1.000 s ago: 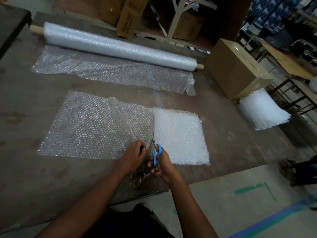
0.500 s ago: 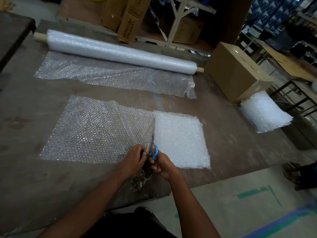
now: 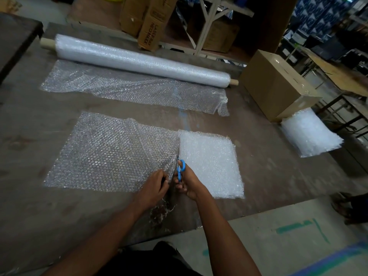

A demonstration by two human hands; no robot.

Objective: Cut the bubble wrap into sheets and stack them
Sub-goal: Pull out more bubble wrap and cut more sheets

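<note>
A person stands at the near edge of a worn brown surface (image 3: 59, 206), both bare forearms reaching over it. The right hand (image 3: 188, 183) has its fingers curled through the handles of blue scissors (image 3: 180, 169), whose tips point away from the body into a bubble wrap sheet (image 3: 107, 154). Just beside it, the left hand (image 3: 154, 187) pinches the lifted edge of that sheet, which spreads flat and translucent away to the left of both hands. The blades themselves are hard to make out against the shiny plastic, so how far they gape is unclear.

Immediately right of the right hand, touching the cut line, lies a white stack of cut sheets (image 3: 211, 164), square and thick. Beneath the wrists, a crumpled scrap of wrap (image 3: 159, 213) rests near the surface edge.

Well beyond the hands, a long bubble wrap roll (image 3: 139, 61) on a cardboard core lies across the far side, a loose length of wrap (image 3: 129, 88) trailing from it toward the person. Far to the right of the right hand sits a cardboard box (image 3: 272, 84), and against its near side a second pile of white sheets (image 3: 310, 134) overhangs the edge. Shelving with cartons (image 3: 151, 22) stands behind.
</note>
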